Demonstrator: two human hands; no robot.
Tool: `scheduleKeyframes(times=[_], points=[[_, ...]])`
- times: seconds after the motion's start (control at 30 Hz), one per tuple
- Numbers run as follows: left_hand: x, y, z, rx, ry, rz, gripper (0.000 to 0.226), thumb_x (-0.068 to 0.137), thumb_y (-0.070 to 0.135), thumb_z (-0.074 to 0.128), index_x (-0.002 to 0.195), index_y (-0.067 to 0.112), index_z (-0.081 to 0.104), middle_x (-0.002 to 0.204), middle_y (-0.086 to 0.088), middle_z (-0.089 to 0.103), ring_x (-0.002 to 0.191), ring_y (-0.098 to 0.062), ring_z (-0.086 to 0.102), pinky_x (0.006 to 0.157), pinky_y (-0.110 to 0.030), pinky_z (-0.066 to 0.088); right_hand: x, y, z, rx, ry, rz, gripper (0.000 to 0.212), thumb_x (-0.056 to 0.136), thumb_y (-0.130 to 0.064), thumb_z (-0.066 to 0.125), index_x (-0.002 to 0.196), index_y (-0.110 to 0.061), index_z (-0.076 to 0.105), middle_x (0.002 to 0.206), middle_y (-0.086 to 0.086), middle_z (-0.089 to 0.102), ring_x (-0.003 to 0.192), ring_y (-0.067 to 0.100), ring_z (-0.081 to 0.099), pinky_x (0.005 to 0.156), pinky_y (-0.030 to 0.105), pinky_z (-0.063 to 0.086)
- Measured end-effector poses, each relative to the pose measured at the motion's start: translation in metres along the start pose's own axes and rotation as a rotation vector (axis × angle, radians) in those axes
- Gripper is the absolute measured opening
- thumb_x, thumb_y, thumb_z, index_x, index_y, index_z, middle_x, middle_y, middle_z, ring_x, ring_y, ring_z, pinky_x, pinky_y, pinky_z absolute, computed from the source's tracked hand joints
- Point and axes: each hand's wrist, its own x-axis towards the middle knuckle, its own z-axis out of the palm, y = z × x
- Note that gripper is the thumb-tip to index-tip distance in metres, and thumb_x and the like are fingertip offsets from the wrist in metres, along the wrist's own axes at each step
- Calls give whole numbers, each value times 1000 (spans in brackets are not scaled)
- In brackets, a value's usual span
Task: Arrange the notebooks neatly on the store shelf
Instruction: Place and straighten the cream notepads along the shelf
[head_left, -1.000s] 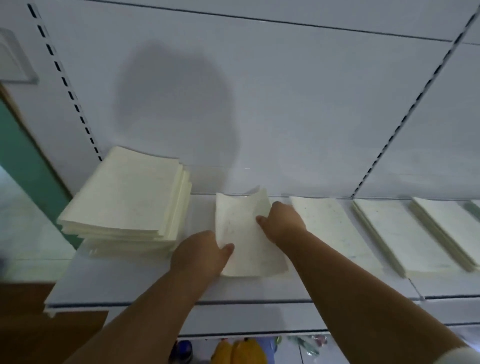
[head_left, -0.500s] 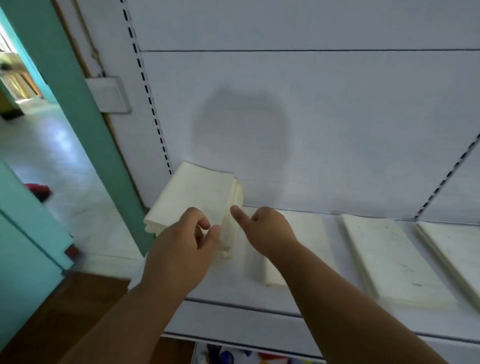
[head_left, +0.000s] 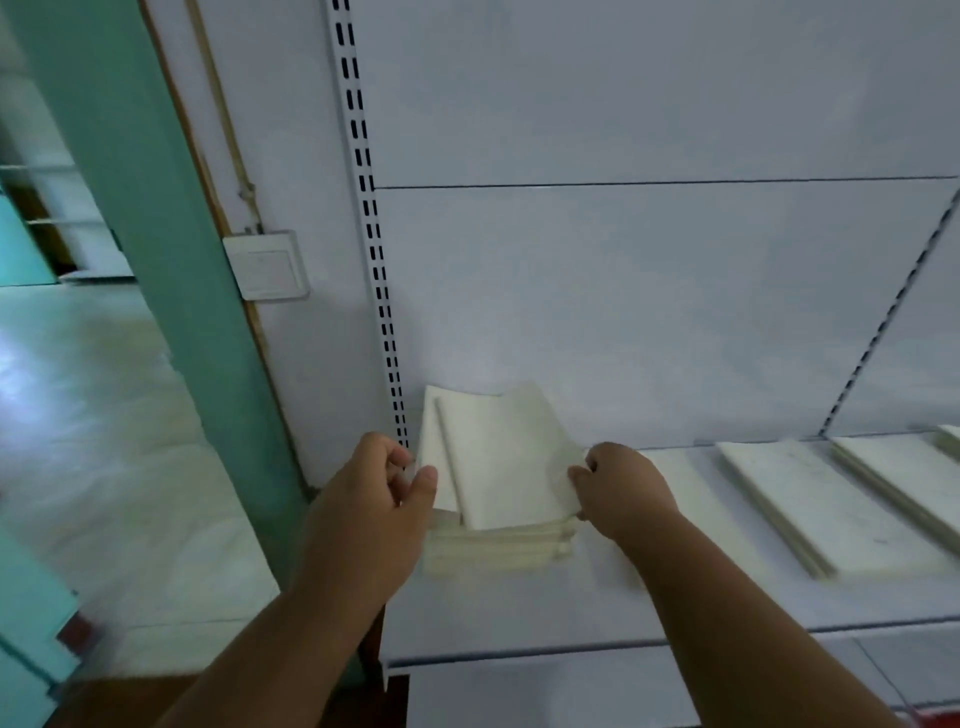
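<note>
Item: stack of notebooks (head_left: 498, 545), cream covers, lay at the left end of the white shelf (head_left: 519, 613), just beside the slotted upright (head_left: 382, 291) of the back panel (head_left: 623, 312). The top notebook (head_left: 506, 462) sat skewed on the stack, its far edge lifted and curled, a second cover showing along its left side.

Left hand (head_left: 379, 499): held at the left edge of the stack, fingers curled with thumb and forefinger close together at the cover's edge; whether it actually pinched the paper could not be told through the blur.

Right hand (head_left: 623, 488): at the right edge of the top notebook, fingers curled onto the cover's near right corner, gripping it.

Further stock on the same shelf: one notebook (head_left: 691, 499) lay flat just right of the stack, partly hidden by the right forearm; another notebook pile (head_left: 826, 509) lay flat further right; a third pile (head_left: 904, 478) beyond it, and the corner of a fourth (head_left: 950, 436) at the frame edge. All lay apart from each other in a row.

Surroundings: green door frame (head_left: 156, 260) left of the shelving; white wall switch (head_left: 267, 265) mounted between frame and upright; pale floor (head_left: 104, 441) beyond the doorway.
</note>
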Motion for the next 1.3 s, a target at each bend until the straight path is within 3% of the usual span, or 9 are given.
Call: scheduleKeyframes(times=[0.13,0.23,0.47,0.6,0.73,0.83,1.0,1.13,1.3], points=[[9,5,3,-227,-271,-235,43,93,59,48,121,27,44,96,8,62,75,-12,67,68,-33,56,-39,-34,-26,470,161,-114,21,101,-22,51,84,-9,55,64,5,71,41,13,51,40,20,39],[15,11,-3,-702,-270,-413,31,97,38,58,120,21,49,98,-11,67,65,-23,69,62,-38,59,-62,-52,-34,732,119,-184,22,104,-23,50,86,-10,53,66,9,71,43,17,48,43,22,37],[23,9,-25,-822,-197,-284,12,100,26,55,111,23,56,90,-15,67,55,-20,61,53,-34,54,-54,-55,-15,969,-108,-183,30,105,-24,48,83,-4,54,66,12,61,46,17,40,44,24,30],[22,0,-31,-871,-173,-217,13,101,22,53,113,27,56,90,-15,67,55,-22,61,51,-35,52,-34,-47,4,610,65,18,58,102,-57,34,90,-9,63,72,5,64,62,19,57,57,29,41],[16,-5,-38,-852,-172,-124,14,100,26,53,110,36,53,83,-7,69,58,-23,63,52,-35,54,-10,-26,30,25,-55,139,66,81,-74,58,108,-15,55,88,-6,60,77,10,58,62,27,45],[15,-9,-40,-896,-175,-128,16,100,24,52,111,35,54,80,-6,69,58,-24,61,52,-36,54,-3,-20,30,3,-70,133,61,80,-69,65,107,-14,59,89,-6,63,82,13,62,68,28,50],[14,-8,-45,-951,-171,-131,17,100,22,52,107,37,56,80,-5,69,57,-23,59,52,-37,54,-17,-27,8,-111,93,64,21,94,-39,59,90,-19,54,82,-5,61,75,13,60,68,32,53],[13,-2,-42,-943,-253,-135,16,101,27,49,116,30,55,86,-10,69,58,-22,61,54,-35,53,-44,-44,-13,615,182,41,14,102,-20,51,94,-10,54,75,12,71,55,21,67,52,38,51],[11,13,-21,-751,-424,-180,15,104,29,45,116,21,49,91,-19,65,53,-21,62,51,-33,51,-77,-32,-27,1298,-77,-45,26,108,-24,41,98,-4,56,87,19,68,62,26,65,46,31,37]])
